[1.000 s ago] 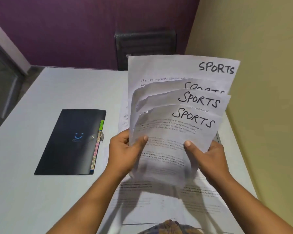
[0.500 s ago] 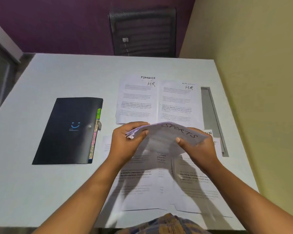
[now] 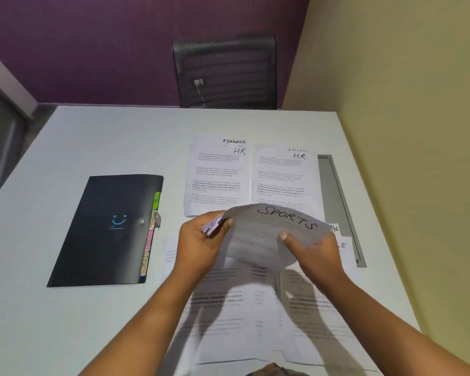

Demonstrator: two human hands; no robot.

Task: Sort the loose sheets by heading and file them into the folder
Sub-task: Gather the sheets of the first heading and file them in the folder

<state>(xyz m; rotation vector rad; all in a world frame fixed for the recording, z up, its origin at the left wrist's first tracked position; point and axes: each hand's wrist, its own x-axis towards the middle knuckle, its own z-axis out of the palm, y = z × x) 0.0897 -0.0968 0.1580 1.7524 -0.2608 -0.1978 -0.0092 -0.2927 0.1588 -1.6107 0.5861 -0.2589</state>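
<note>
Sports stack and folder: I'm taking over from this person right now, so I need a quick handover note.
The left hand grips the SPORTS stack at its left edge; the right hand pinches its right side, thumb on top, above the table.
The black folder lies closed, left of the hands.
The left HR pile and right HR pile lie beyond the hands; loose sheets lie under and nearer.
Done: Sports sheets gathered.
Left: file them, then sort and file the rest.
</note>
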